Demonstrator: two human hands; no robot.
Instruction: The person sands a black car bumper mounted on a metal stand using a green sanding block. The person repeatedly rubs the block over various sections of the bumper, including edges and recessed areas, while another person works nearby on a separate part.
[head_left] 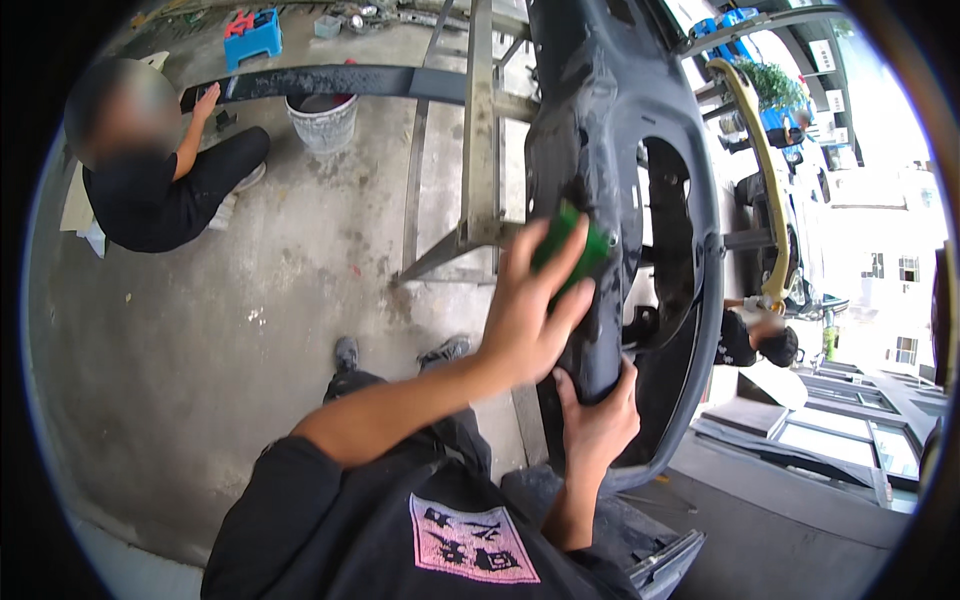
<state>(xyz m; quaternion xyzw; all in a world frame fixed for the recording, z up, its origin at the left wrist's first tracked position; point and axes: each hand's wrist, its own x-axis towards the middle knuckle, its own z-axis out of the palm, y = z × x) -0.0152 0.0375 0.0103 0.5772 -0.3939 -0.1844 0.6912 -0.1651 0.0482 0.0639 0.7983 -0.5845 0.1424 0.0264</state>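
Note:
A long black car bumper (590,150), wet and shiny in places and with large openings, stretches away from my body. My left hand (535,310) is closed on a green scrubbing pad (575,243) and presses it to the bumper's upper surface; motion blurs the pad and fingers. Nearer to me, my right hand (600,415) grips the rounded bar of the bumper, thumb on the left side and fingers over the right.
A metal stand (480,130) rises beside the bumper. At the left, a person (150,180) crouches with a hand on a long dark panel (330,80). Also there are a bucket (325,125), a blue stool (252,40), a yellowish curved part (765,160) and another person (745,340).

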